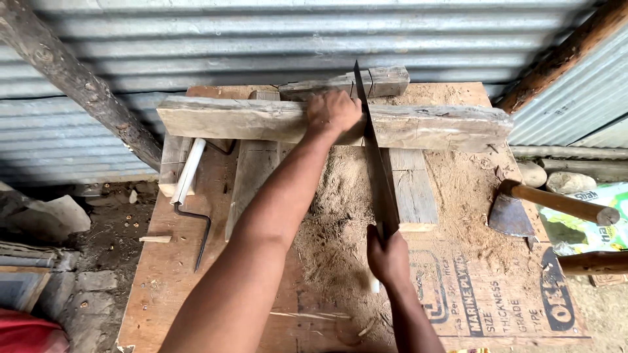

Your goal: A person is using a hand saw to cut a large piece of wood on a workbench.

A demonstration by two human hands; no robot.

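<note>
A rough wooden beam (235, 119) lies crosswise on the plywood bench (163, 281), resting on shorter planks. My left hand (332, 112) presses down on top of the beam near its middle. My right hand (387, 256) grips the handle of a hand saw (374, 153), whose dark blade runs away from me and cuts across the beam just right of my left hand. Sawdust covers the bench around the cut.
An axe (523, 208) with a wooden handle lies at the bench's right edge. A bent metal rod (199, 229) and a white strip (188, 171) lie at the left. Corrugated metal wall (261, 39) stands behind, with log posts (78, 85) at both sides. Stones (569, 182) lie at right.
</note>
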